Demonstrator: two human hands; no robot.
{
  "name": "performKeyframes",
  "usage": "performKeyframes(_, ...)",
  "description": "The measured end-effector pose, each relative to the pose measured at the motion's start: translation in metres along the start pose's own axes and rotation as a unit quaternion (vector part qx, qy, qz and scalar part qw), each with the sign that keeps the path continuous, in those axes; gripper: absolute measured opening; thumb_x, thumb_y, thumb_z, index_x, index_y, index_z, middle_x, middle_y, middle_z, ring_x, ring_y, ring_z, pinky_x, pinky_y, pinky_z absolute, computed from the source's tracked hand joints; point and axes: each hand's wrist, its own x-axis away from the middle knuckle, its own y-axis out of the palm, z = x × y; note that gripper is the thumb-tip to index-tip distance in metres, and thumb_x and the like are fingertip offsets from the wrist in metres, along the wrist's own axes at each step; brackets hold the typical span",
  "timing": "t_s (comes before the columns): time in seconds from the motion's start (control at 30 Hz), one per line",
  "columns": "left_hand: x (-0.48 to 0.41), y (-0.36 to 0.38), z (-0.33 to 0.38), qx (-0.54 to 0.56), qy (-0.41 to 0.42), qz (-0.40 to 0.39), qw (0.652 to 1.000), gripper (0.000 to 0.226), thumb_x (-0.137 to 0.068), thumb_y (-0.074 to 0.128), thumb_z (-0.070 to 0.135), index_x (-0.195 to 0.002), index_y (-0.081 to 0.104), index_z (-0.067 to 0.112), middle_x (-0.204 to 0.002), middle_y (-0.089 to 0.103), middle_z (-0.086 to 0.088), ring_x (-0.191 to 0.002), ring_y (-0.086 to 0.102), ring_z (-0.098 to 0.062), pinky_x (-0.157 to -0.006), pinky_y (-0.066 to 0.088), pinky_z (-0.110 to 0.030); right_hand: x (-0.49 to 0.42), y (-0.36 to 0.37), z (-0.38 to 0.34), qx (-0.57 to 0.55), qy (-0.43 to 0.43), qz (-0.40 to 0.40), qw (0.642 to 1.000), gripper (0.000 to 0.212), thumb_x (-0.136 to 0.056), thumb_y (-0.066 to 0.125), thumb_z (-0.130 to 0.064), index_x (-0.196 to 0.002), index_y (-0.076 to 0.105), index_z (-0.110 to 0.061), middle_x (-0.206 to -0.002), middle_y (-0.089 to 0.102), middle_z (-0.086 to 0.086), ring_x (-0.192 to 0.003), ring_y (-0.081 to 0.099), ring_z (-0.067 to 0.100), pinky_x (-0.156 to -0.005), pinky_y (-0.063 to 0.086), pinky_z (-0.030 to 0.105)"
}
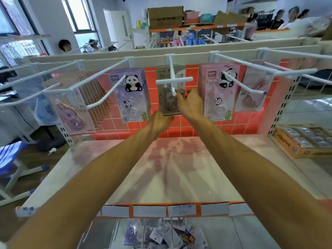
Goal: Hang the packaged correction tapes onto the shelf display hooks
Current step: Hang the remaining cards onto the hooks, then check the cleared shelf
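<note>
A grey-brown packaged correction tape (168, 99) hangs on the middle white display hook (173, 81) in front of the red tiled back panel. My left hand (159, 121) holds the pack's bottom edge from below. My right hand (188, 103) grips its right side, fingers curled round the edge. Purple panda packs (130, 94) hang on the hook to the left, pink panda packs (218, 90) on the hook to the right. More loose packs (161, 234) lie in a bin below the shelf.
Other hooks carry blue and purple tape packs (71, 112) at far left and pink ones (251, 94) at far right. A white shelf board (170, 173) lies under my arms. A yellow box of goods (303, 142) stands at right. People stand beyond the rack.
</note>
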Motion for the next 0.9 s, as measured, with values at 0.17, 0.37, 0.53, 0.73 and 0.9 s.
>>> performKeyframes(0.17, 0.031, 0.017, -0.015, -0.033, -0.034, -0.024, 0.999, 0.030, -0.087, 0.063, 0.028, -0.108, 0.066, 0.006, -0.096, 0.066, -0.013, -0.082, 0.060, -0.026, -0.064, 0.046, -0.031, 0.036, 0.001, 0.041, 0.096, 0.015, -0.100, 0.990, 0.040, -0.092, 0.055, -0.022, -0.122, 0.050, 0.004, -0.122, 0.059, 0.024, -0.115, 0.054, 0.039, -0.089, 0.041, 0.037)
performKeyframes(0.37, 0.077, 0.041, -0.039, -0.140, -0.008, -0.036, 0.989, 0.045, -0.090, 0.061, 0.024, -0.130, 0.052, 0.006, -0.128, 0.058, -0.013, -0.116, 0.055, -0.032, -0.096, 0.045, -0.039, 0.092, -0.006, 0.082, 0.155, 0.024, -0.193, 0.969, 0.043, -0.092, 0.055, -0.018, -0.130, 0.045, -0.002, -0.132, 0.054, 0.017, -0.124, 0.048, 0.034, -0.094, 0.039, 0.034)
performKeyframes(0.53, 0.121, 0.051, -0.064, -0.216, 0.044, -0.063, 0.973, 0.052, -0.092, 0.059, 0.026, -0.138, 0.044, 0.006, -0.137, 0.053, -0.014, -0.125, 0.049, -0.029, -0.100, 0.040, -0.037, 0.142, -0.012, 0.110, 0.205, 0.004, -0.253, 0.946, 0.051, -0.096, 0.051, -0.020, -0.143, 0.035, -0.007, -0.147, 0.040, 0.012, -0.135, 0.036, 0.029, -0.106, 0.028, 0.031)
performKeyframes(0.73, 0.172, 0.039, -0.091, -0.254, 0.105, -0.086, 0.958, 0.049, -0.095, 0.055, 0.022, -0.140, 0.042, 0.009, -0.137, 0.051, -0.013, -0.124, 0.048, -0.028, -0.100, 0.037, -0.036, 0.209, -0.006, 0.110, 0.214, -0.042, -0.218, 0.951, 0.047, -0.093, 0.054, -0.012, -0.139, 0.045, -0.006, -0.140, 0.050, 0.013, -0.129, 0.046, 0.027, -0.103, 0.035, 0.033)
performKeyframes(0.9, 0.223, 0.029, -0.124, -0.245, 0.142, -0.066, 0.957, 0.042, -0.092, 0.055, 0.014, -0.134, 0.050, 0.009, -0.129, 0.056, -0.011, -0.119, 0.051, -0.028, -0.097, 0.041, -0.038, 0.269, 0.008, 0.107, 0.186, -0.129, -0.186, 0.956, 0.038, -0.084, 0.056, -0.002, -0.122, 0.060, -0.005, -0.120, 0.063, 0.015, -0.115, 0.055, 0.032, -0.097, 0.044, 0.043)
